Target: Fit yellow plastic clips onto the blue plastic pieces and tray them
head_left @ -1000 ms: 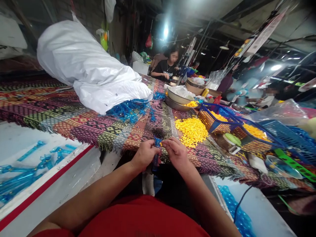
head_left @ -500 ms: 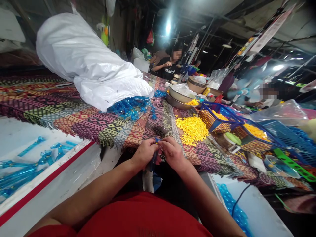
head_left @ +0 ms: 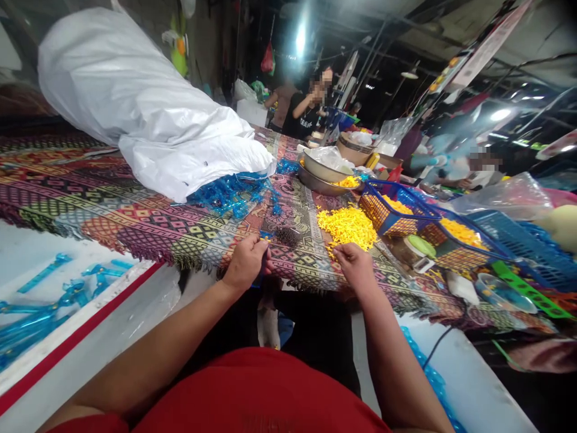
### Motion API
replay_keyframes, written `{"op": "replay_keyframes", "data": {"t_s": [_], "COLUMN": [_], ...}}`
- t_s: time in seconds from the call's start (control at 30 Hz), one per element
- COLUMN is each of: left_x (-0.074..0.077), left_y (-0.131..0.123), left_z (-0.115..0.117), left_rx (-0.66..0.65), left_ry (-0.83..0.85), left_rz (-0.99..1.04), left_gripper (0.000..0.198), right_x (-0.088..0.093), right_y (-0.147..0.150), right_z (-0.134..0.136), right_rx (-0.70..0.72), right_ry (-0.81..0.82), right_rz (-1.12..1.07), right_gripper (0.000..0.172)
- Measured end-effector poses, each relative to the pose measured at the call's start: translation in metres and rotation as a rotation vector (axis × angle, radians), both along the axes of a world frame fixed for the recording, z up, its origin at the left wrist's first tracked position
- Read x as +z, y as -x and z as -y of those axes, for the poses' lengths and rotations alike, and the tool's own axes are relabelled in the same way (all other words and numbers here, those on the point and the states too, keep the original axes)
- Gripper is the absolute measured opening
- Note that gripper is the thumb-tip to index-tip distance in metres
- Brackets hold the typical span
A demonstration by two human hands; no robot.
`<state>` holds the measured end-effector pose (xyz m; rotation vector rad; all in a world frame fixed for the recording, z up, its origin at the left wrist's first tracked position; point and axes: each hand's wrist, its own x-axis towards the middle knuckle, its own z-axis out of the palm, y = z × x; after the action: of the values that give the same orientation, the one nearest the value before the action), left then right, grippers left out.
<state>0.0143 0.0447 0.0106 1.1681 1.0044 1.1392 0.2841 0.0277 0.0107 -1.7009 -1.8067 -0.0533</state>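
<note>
A woven patterned cloth [head_left: 135, 222] is carrying the day's work, a bulging white sack [head_left: 148, 114] resting on it, blue plastic pieces [head_left: 229, 195] spilling beside the sack, yellow pieces [head_left: 346, 227] lying heaped near stacked steel bowls [head_left: 320, 174].

Two bare hands show over the bench, a left hand [head_left: 246, 263] and a right hand [head_left: 356, 269]. Two other people show farther off: one in a black T-shirt [head_left: 306, 114] and one blurred figure [head_left: 469, 177]. The bench area carries one bulging white woven plastic sack [head_left: 135, 102], one tangled pile of translucent blue plastic pieces [head_left: 229, 193], one loose heap of small yellow plastic pieces [head_left: 346, 227], two stacked round steel bowls [head_left: 322, 171], two blue-rimmed orange mesh baskets [head_left: 387, 210] and one blue plastic crate [head_left: 518, 252]. The yellow pieces are too many to count.
</note>
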Motion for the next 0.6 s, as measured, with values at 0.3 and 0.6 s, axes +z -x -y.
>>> {"op": "replay_keyframes", "data": {"t_s": [0.3,0.6], "left_x": [-0.011,-0.011], "left_y": [0.000,0.000], "left_z": [-0.020,-0.018], "left_rx": [0.041,0.032], "left_ry": [0.053,0.044], "left_rz": [-0.041,-0.050], "left_gripper": [0.015,0.015], "right_x": [-0.001,-0.005], "right_y": [-0.007,-0.001], "right_z": [-0.004,-0.012], "right_rx": [-0.076,-0.057], "right_ry": [0.235,0.353], "right_rz": [0.612,0.682], "right_gripper": [0.019,0.022]}}
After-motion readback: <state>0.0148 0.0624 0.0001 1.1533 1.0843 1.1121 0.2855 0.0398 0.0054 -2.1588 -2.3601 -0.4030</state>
